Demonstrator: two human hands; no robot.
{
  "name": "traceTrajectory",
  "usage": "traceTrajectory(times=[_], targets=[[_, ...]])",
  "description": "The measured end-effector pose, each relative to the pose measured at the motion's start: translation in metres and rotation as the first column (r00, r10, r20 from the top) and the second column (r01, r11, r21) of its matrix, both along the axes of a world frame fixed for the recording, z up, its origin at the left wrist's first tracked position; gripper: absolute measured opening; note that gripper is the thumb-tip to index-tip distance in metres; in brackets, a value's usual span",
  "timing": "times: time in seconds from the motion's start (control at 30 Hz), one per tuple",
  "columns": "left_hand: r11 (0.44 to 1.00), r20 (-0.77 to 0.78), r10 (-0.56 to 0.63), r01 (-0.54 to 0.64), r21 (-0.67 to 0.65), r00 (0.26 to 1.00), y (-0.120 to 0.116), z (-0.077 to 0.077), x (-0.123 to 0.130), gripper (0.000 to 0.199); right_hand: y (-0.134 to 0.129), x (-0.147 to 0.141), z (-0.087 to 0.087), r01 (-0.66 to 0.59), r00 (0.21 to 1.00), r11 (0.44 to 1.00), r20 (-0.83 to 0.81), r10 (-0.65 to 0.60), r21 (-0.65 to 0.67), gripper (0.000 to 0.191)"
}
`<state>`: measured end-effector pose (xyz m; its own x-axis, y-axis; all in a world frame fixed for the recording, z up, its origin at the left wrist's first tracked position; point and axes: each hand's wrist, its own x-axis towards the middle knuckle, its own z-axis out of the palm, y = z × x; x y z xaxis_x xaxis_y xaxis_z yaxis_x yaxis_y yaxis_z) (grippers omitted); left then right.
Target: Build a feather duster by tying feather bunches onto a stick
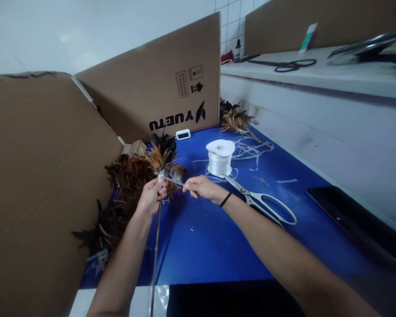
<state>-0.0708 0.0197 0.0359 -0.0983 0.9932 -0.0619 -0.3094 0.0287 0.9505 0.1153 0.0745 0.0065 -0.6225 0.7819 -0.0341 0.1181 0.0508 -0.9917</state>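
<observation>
- Head view: our left hand point(151, 197) is closed round the top of a thin stick point(155, 253), just under a small tuft of feathers point(161, 159) bound to its tip.
- The stick's long axis runs down from that fist toward us, almost straight along the blue table point(201, 237).
- Our right hand point(201, 187) sits just right of the tuft, fingertips pinched on what looks like a white strand point(174, 180) drawn taut to the binding; it is thin, so we cannot be sure.
- The strand lies nearly level, crosswise to the stick.
- A spool point(219, 159) of white cord stands beyond the right hand, scissors point(262, 201) lie beside that wrist, and a pile of loose feathers point(127, 178) rests left of the tuft.
</observation>
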Motion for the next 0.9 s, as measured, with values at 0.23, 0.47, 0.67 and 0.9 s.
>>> traceTrajectory(times=[0.23, 0.47, 0.67, 0.9], targets=[[1.0, 0.102, 0.013, -0.016, 0.026, 0.995, -0.013, 0.009, -0.006, 0.021, 0.006, 0.003, -0.008, -0.018, 0.999, 0.935, 0.042, 0.035, -0.354, 0.013], [0.997, 0.102, 0.055, -0.061, 0.055, 0.993, -0.03, 0.024, -0.005, 0.02, 0.011, -0.019, -0.015, 0.125, 0.98, 0.945, 0.111, -0.165, 0.301, 0.016], [0.998, 0.062, 0.015, -0.018, 0.057, 0.998, -0.041, 0.031, -0.003, 0.019, 0.018, -0.052, 0.008, -0.104, 0.985, 0.684, 0.169, -0.03, 0.723, 0.021], [0.999, 0.016, -0.007, 0.006, 0.044, 1.0, -0.042, 0.03, -0.002, 0.02, 0.021, -0.101, 0.003, -0.428, 0.859, 0.471, 0.509, -0.051, 0.771, 0.016]])
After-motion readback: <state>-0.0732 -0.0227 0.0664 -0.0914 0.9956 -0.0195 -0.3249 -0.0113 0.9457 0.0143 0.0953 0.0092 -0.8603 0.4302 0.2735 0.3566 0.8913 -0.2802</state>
